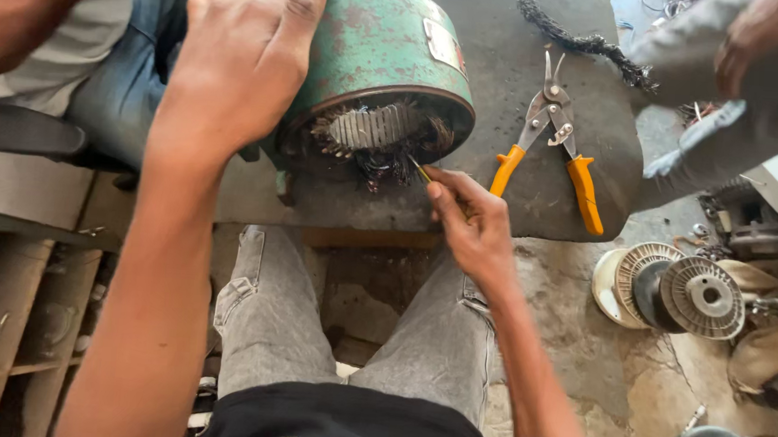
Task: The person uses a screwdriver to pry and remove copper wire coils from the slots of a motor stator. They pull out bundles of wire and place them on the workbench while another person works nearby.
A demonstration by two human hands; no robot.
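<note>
Head view: my left hand (236,62) lies spread and flat on top of the green motor housing (373,53), steadying it on the dark bench (536,201). My right hand (466,219) pinches a thin yellow-handled tool (420,169), its tip at the burnt copper windings (385,141) in the near open face. Orange-handled snips (550,138) lie just right of the housing. Risk, in my judgement: the tip may slip off the wires and jab toward me, since the housing rests only under my palm.
</note>
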